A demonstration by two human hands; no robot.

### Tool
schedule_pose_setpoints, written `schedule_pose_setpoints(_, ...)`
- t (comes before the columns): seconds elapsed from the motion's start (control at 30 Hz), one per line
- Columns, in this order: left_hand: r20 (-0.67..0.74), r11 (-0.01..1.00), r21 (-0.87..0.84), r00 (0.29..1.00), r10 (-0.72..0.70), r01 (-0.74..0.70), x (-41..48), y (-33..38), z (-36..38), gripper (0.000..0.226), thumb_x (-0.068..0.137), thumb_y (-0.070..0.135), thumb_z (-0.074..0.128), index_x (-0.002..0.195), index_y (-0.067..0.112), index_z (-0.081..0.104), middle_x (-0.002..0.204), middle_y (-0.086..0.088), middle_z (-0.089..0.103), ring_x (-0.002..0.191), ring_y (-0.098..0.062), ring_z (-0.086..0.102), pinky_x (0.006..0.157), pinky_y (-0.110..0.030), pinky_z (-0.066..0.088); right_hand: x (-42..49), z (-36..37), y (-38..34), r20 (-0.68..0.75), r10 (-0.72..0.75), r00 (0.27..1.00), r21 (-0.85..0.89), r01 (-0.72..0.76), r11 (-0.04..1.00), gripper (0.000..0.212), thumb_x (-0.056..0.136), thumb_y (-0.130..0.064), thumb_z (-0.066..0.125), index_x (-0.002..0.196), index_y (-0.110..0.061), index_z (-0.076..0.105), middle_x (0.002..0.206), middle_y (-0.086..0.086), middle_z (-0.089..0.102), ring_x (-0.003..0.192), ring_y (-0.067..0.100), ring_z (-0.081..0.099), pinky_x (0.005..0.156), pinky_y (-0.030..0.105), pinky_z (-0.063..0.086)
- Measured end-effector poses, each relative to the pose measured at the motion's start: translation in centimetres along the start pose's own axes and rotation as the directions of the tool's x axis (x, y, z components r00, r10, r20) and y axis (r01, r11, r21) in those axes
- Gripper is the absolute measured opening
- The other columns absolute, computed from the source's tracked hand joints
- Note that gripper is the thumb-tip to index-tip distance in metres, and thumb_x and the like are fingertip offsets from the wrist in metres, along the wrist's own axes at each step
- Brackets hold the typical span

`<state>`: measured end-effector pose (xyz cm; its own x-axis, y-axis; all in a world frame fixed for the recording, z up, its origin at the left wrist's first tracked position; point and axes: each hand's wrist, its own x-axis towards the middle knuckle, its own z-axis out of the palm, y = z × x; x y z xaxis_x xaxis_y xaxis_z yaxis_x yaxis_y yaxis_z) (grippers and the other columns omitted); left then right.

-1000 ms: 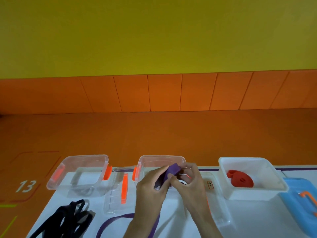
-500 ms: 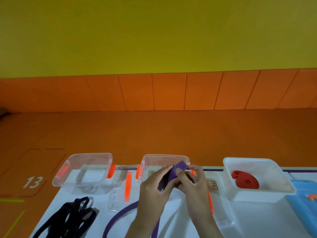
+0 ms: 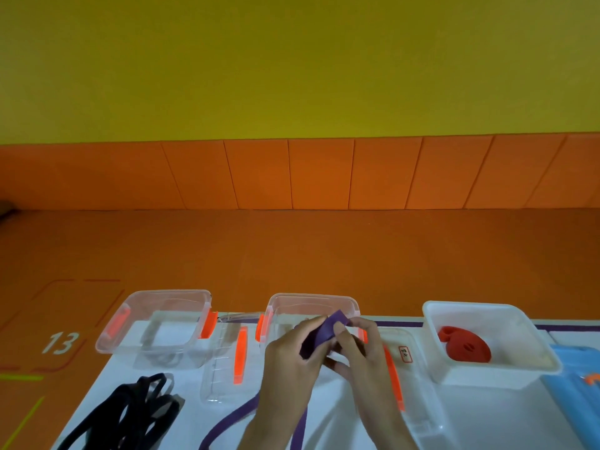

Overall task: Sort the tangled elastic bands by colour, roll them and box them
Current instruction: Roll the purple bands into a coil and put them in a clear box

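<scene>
Two hands pinch the purple band point(image 3: 319, 334) on the near side of the middle box point(image 3: 311, 296); the left hand point(image 3: 289, 355) should squeeze it tight while the right hand point(image 3: 360, 349) winds slowly, so the tail point(image 3: 233, 420) lies flat.

A purple band point(image 3: 324, 329), black bands point(image 3: 146, 404) and a red band point(image 3: 464, 347) in a white box point(image 3: 470, 305) colour a white surface point(image 3: 487, 417) trimmed with a purple line, alongside clear boxes point(image 3: 162, 292) with orange clips point(image 3: 207, 324) and a blue lid point(image 3: 578, 394); the floor point(image 3: 292, 248) is orange with a white 13, the wall point(image 3: 292, 60) yellow.
</scene>
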<state>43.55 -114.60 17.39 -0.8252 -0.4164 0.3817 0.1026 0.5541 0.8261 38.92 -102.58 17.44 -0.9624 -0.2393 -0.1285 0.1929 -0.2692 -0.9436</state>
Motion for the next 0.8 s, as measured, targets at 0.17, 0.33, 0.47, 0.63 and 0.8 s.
schedule_pose_setpoints(0.17, 0.006, 0.998, 0.053, 0.999, 0.046, -0.047, 0.2, -0.2, 0.3, 0.039, 0.093, 0.018, 0.082, 0.131, 0.026, 0.076, 0.111, 0.019, 0.079, 0.099, 0.001, 0.073, 0.086, -0.013, 0.057, 0.7, -0.8, -0.6, 0.018, -0.104, 0.994, -0.134, 0.105, 0.985, 0.049, 0.080, -0.010, 0.091, 0.109, -0.040, 0.065, 0.110, -0.010, 0.077, 0.098, 0.011, 0.078, 0.077, 0.020, 0.060)
schedule_pose_setpoints(0.33, 0.026, 0.996, 0.086, 0.999, -0.020, 0.018, -0.5, -0.5, 0.4, 0.038, 0.089, 0.018, 0.086, 0.125, 0.027, 0.078, 0.104, 0.019, 0.080, 0.092, 0.004, 0.072, 0.080, -0.005, 0.051, 0.8, -0.5, 1.1, -0.057, 0.031, 0.998, 0.024, -0.030, 0.999, 0.037, 0.087, -0.007, 0.082, 0.115, -0.026, 0.067, 0.099, 0.011, 0.079, 0.093, 0.028, 0.080, 0.070, 0.031, 0.065)
schedule_pose_setpoints(0.47, 0.038, 0.991, 0.128, 0.999, -0.033, 0.028, 0.1, -0.3, -0.1, 0.033, 0.091, 0.020, 0.084, 0.122, 0.030, 0.079, 0.096, 0.022, 0.079, 0.084, 0.004, 0.071, 0.077, -0.007, 0.051, 1.1, -0.4, 1.1, 0.000, 0.050, 0.999, -0.127, -0.050, 0.991, 0.044, 0.088, -0.012, 0.084, 0.123, -0.026, 0.061, 0.101, 0.000, 0.081, 0.100, 0.020, 0.078, 0.088, 0.038, 0.063)
schedule_pose_setpoints(0.63, 0.008, 0.991, 0.137, 1.000, -0.010, 0.009, -0.6, 0.0, 0.7, 0.040, 0.092, 0.018, 0.083, 0.130, 0.025, 0.076, 0.106, 0.014, 0.081, 0.091, -0.003, 0.075, 0.085, -0.018, 0.060, 1.2, -0.7, 1.0, -0.046, 0.009, 0.999, -0.098, -0.014, 0.995, 0.057, 0.069, -0.026, 0.090, 0.117, -0.030, 0.060, 0.103, 0.006, 0.080, 0.098, 0.025, 0.078, 0.086, 0.041, 0.062)
schedule_pose_setpoints(0.8, 0.032, 0.987, 0.160, 0.999, -0.016, 0.011, -0.6, -0.2, 0.8, 0.033, 0.092, 0.021, 0.084, 0.124, 0.028, 0.078, 0.100, 0.015, 0.080, 0.087, -0.004, 0.076, 0.080, -0.021, 0.061, 0.8, -0.4, 2.3, -0.014, 0.118, 0.993, 0.015, -0.118, 0.993, 0.026, 0.097, -0.011, 0.074, 0.115, -0.020, 0.058, 0.097, 0.015, 0.080, 0.095, 0.032, 0.079, 0.078, 0.040, 0.066)
